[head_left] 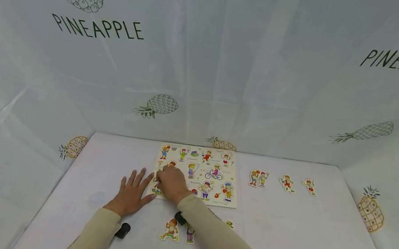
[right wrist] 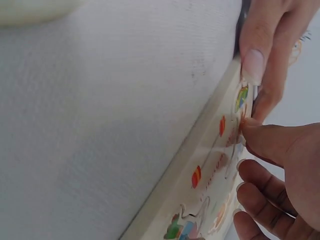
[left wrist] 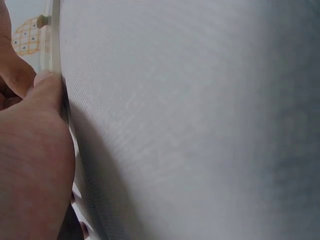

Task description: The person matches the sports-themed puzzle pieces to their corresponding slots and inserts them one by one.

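Observation:
A wooden puzzle board (head_left: pixel 234 193) with pictures of children at sports lies at the table's far side. My left hand (head_left: pixel 131 195) rests with spread fingers at the board's left edge, thumb and forefinger touching it. Over the board's left part, my right hand (head_left: pixel 173 184) pinches a puzzle piece against the surface; its fingers hide most of that piece. From the right wrist view, the right thumb (right wrist: pixel 265 137) presses down beside a green and yellow piece (right wrist: pixel 242 98), close to the left thumb (right wrist: pixel 253 65). A small knob (left wrist: pixel 42 21) stands up from the board in the left wrist view.
Right of the board lie loose pieces: a pair of children (head_left: pixel 258 178), a soccer player (head_left: pixel 287 183) and another figure (head_left: pixel 309 186). Nearer me are a runner (head_left: pixel 170 230), a purple-trousered figure (head_left: pixel 190 233) and a piece (head_left: pixel 230 224) partly behind my right forearm. A pineapple-print sheet (head_left: pixel 227 58) hangs behind.

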Demonstrator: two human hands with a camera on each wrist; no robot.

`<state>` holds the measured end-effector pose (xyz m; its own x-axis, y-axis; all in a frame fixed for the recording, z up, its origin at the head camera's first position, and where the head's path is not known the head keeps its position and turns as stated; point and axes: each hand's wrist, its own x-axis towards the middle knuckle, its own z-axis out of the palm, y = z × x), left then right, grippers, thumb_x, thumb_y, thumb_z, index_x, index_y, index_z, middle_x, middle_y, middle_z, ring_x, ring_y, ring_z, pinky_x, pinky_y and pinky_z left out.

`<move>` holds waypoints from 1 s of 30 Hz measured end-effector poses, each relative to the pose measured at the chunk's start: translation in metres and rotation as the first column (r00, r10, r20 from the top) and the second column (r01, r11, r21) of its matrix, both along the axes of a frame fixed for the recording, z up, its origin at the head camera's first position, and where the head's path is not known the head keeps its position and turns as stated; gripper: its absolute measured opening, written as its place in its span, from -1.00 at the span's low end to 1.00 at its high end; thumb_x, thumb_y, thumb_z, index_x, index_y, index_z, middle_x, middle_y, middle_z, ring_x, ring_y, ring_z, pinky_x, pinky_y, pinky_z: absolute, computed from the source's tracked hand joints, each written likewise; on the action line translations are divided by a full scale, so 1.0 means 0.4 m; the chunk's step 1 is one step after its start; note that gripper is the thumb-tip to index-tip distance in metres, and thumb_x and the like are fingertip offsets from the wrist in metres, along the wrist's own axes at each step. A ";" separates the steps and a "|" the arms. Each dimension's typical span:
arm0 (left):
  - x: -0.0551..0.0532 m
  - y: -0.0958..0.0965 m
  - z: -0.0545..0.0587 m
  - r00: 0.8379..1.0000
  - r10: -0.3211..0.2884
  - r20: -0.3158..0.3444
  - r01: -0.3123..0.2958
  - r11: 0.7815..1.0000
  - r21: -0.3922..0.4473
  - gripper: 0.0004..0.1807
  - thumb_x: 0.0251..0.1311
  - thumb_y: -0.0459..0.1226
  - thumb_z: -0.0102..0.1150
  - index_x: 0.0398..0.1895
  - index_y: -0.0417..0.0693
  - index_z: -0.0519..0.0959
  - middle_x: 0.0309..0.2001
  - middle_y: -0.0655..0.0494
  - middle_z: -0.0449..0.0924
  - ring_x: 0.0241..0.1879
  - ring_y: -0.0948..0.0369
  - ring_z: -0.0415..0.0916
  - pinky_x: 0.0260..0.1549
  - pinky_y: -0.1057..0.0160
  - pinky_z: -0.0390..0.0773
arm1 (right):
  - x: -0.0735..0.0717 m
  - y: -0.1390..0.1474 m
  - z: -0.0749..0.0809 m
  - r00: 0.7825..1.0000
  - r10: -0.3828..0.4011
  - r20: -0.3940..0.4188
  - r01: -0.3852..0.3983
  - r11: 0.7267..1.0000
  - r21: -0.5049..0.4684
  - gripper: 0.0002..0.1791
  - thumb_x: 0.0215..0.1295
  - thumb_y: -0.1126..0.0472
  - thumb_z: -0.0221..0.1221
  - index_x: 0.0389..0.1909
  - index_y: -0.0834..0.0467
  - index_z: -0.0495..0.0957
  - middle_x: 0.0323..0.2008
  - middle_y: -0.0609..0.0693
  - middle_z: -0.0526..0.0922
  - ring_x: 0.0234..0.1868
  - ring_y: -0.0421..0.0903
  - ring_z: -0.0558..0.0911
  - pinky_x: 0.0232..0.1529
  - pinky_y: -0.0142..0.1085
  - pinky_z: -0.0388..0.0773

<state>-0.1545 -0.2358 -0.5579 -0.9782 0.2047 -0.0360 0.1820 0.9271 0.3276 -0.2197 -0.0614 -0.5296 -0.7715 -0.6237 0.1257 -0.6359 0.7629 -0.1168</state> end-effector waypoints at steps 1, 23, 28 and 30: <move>-0.001 -0.001 -0.005 1.000 -0.006 -0.006 0.006 1.000 -0.004 -0.18 0.50 0.05 0.17 0.63 -0.19 0.21 0.64 -0.43 -0.01 0.58 -0.51 -0.10 0.40 -0.62 -0.07 | 0.001 0.004 0.003 1.000 -0.004 0.003 0.004 1.000 -0.001 -0.86 0.38 0.00 0.43 -0.18 -0.04 0.76 -0.22 -0.15 0.71 -0.13 -0.18 0.70 -0.08 -0.28 0.65; -0.012 -0.013 -0.041 1.000 0.011 -0.001 -0.011 0.999 -0.039 -0.12 0.47 0.11 0.18 0.67 -0.12 0.16 0.67 -0.37 -0.07 0.61 -0.46 -0.17 0.45 -0.58 -0.13 | 0.018 0.286 0.053 0.994 -0.105 -0.019 0.095 0.954 -0.284 -0.86 0.24 0.25 0.51 -0.25 0.11 0.73 -0.33 -0.01 0.65 -0.29 -0.03 0.65 -0.23 -0.13 0.63; -0.007 -0.003 -0.016 0.999 0.015 0.038 -0.014 0.999 -0.032 -0.14 0.50 0.12 0.13 0.66 -0.15 0.15 0.67 -0.39 -0.08 0.61 -0.46 -0.19 0.46 -0.56 -0.17 | 0.018 0.368 0.048 0.983 -0.182 0.010 0.176 0.934 -0.310 -0.85 0.21 0.28 0.53 -0.27 0.13 0.74 -0.32 -0.01 0.65 -0.25 -0.01 0.65 -0.19 -0.11 0.64; -0.005 0.003 -0.001 0.998 0.020 0.057 -0.020 1.000 -0.018 -0.15 0.51 0.09 0.14 0.66 -0.16 0.16 0.66 -0.40 -0.09 0.61 -0.46 -0.20 0.47 -0.56 -0.19 | 0.018 0.400 0.046 0.977 -0.211 0.019 0.206 0.926 -0.316 -0.85 0.21 0.29 0.53 -0.27 0.14 0.74 -0.31 0.00 0.66 -0.22 0.00 0.66 -0.18 -0.11 0.65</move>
